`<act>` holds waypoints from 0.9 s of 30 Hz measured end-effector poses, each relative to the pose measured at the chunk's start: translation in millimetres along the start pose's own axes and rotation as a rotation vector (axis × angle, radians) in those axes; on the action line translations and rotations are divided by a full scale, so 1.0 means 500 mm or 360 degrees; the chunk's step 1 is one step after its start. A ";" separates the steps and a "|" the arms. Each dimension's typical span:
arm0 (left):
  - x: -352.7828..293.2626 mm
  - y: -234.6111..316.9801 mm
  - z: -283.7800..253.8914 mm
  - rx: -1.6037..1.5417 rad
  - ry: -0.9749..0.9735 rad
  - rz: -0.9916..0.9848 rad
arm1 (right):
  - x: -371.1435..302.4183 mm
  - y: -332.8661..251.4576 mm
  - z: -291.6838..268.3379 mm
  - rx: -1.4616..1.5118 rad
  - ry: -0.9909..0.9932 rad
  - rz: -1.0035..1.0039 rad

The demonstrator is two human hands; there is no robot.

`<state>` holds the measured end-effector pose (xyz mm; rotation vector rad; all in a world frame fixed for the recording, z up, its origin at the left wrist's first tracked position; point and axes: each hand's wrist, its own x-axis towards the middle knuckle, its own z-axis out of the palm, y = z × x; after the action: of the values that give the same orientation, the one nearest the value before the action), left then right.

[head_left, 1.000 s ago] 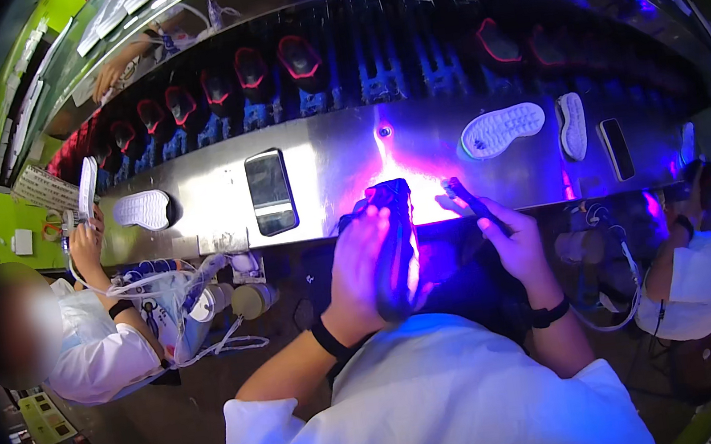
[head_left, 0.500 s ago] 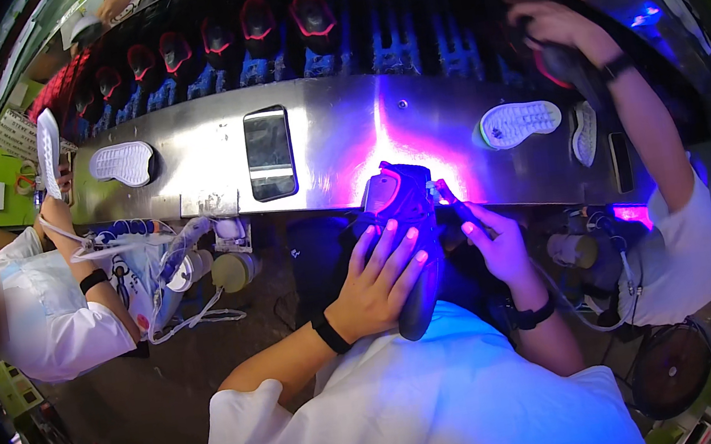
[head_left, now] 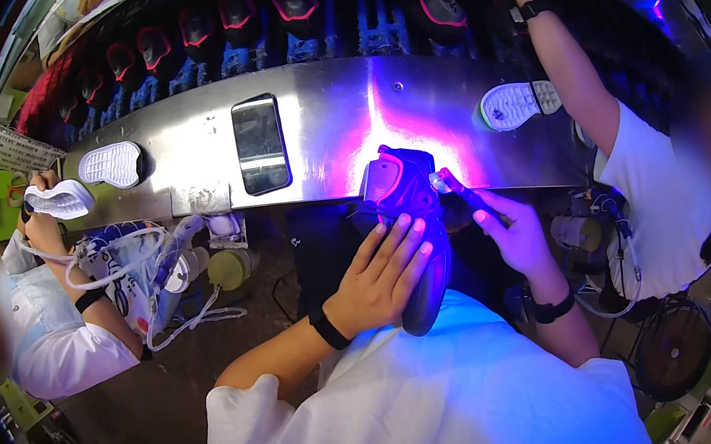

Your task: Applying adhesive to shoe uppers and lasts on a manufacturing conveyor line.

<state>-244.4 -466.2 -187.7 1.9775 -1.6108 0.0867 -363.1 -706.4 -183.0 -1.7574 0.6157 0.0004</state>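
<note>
A dark shoe (head_left: 424,280) with a pink-red lined collar sits tilted at the near edge of the metal table (head_left: 322,101), its toe pointing back at me. My left hand (head_left: 379,275) lies along its left side and top, fingers stretched over the upper; the thumb is hidden. In my right hand (head_left: 509,227) is a slim dark-handled tool that looks like a brush (head_left: 464,194), gripped between thumb and fingers. Its pale tip is close to the shoe's right side near the heel; whether it touches I cannot tell. Blue-violet light floods the shoe and both hands.
A black phone (head_left: 260,145) lies left of the shoe, a white sole (head_left: 112,166) beyond it. Another white sole (head_left: 509,106) is on the right. Several dark shoes (head_left: 238,8) line a rack behind. Co-workers sit either side; the left one holds a white sole (head_left: 61,200).
My right hand has drawn the tool slightly to the right. The right co-worker's arm has reached to the rack, where another shoe now sits. The left co-worker's sole has turned and lowered.
</note>
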 end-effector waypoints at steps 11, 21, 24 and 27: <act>0.047 0.031 -0.009 -0.0019 -0.0108 0.0029 | -0.148 0.003 -0.052 0.0268 -0.0208 0.0181; 0.156 0.101 -0.008 -0.0117 -0.0105 -0.0206 | -0.213 0.019 -0.092 0.0375 -0.0043 0.0071; 0.182 0.109 0.005 -0.0043 -0.0139 -0.0207 | -0.238 0.034 -0.099 0.0501 0.0016 0.0123; 0.209 0.116 0.017 0.0018 -0.0156 -0.0199 | -0.269 0.041 -0.103 0.0506 0.0077 0.0153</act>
<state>-271.9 -567.9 -130.4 2.1150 -1.5448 -0.0503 -503.0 -702.0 -144.0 -1.4229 0.6949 -0.0698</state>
